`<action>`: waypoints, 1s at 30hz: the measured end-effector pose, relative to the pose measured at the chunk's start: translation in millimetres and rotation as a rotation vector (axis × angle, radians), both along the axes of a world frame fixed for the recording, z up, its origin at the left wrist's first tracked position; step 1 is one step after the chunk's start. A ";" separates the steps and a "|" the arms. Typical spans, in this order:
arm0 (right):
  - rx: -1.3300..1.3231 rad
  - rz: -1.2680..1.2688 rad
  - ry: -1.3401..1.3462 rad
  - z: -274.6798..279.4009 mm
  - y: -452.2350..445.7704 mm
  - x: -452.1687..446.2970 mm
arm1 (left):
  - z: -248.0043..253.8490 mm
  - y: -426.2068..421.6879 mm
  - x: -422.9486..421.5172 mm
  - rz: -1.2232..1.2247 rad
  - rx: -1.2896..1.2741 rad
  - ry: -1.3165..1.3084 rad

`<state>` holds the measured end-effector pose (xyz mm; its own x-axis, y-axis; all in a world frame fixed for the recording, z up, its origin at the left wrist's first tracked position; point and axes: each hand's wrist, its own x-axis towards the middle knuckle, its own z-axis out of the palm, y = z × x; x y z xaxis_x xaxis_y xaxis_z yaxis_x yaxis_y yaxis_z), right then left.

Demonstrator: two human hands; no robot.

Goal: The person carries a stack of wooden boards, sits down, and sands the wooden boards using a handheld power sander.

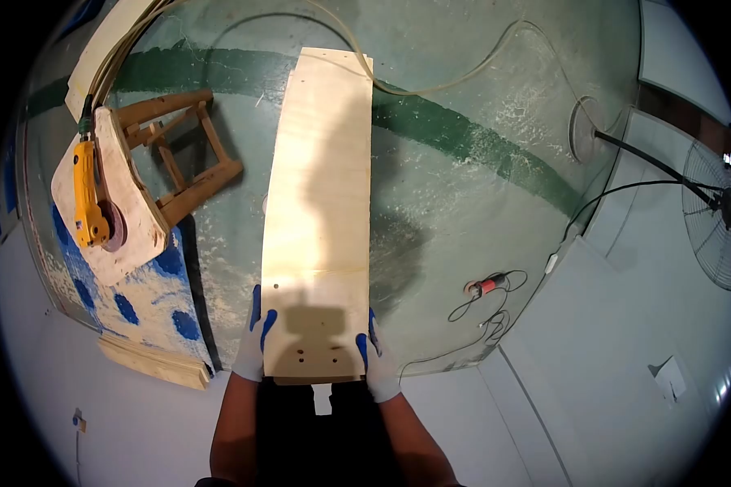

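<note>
A long pale wooden board [321,203] stretches away from my body over the green floor, with a few small holes near its close end. My left hand [256,337], in a white glove with blue fingers, grips the board's left edge. On the opposite edge, my right hand [376,353] wears the same kind of glove and holds the board too. The fingers of both hands are partly hidden beneath the board. A shadow lies across the board's surface.
At the left, a yellow grinder [92,195] rests on a wooden stool [142,235]. Below it are a blue-spotted mat [150,312] and stacked boards [154,361]. A red tool [487,284] with a cord lies right. A fan [711,211] stands far right; a hose [443,85] crosses the floor.
</note>
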<state>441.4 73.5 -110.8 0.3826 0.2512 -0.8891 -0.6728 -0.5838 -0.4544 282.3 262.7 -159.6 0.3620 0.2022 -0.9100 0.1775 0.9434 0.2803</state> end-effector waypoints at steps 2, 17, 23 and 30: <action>0.023 -0.051 0.074 -13.9 -8.0 -1.1 | -6.3 0.5 -6.2 -0.004 -0.064 -0.032; -0.053 -0.218 0.179 -119.7 -44.6 -20.4 | -58.6 -37.2 16.3 -0.110 0.242 0.194; 0.032 -0.286 0.008 -160.8 7.0 37.8 | -131.3 -2.3 57.1 -0.136 0.314 0.114; 0.070 -0.216 -0.112 -254.1 97.3 141.4 | -265.7 91.4 148.8 -0.357 0.669 -0.027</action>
